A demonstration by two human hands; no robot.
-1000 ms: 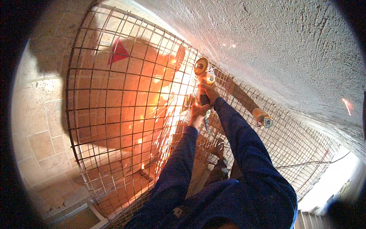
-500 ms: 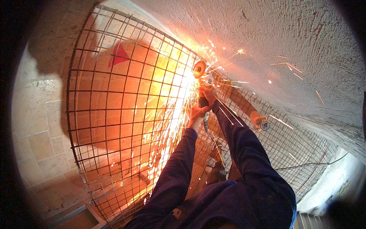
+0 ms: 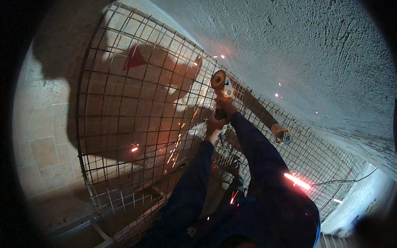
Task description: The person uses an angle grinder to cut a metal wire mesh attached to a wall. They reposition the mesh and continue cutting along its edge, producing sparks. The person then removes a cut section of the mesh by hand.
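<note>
Here, 2 hands grip the grinder (image 3: 221, 89): right hand (image 3: 225, 106) on its body, left hand (image 3: 214, 126) closed lower down. Sparks (image 3: 173, 151) scatter over the wire mesh (image 3: 124, 124).

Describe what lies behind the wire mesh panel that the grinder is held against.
Through the wire mesh panel show a paved stone floor and the person's shadow. The angle grinder, both hands and sleeves cover the mesh behind them.

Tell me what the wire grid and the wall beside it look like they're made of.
The wire grid looks like welded steel mesh: thin dark bars crossing in squares, dull and possibly rusty, with sparks falling near it. The wall beside it looks like rough grey plaster or cement render, with a coarse, ridged, matt surface. The angle grinder appears partly yellow plastic.
</note>
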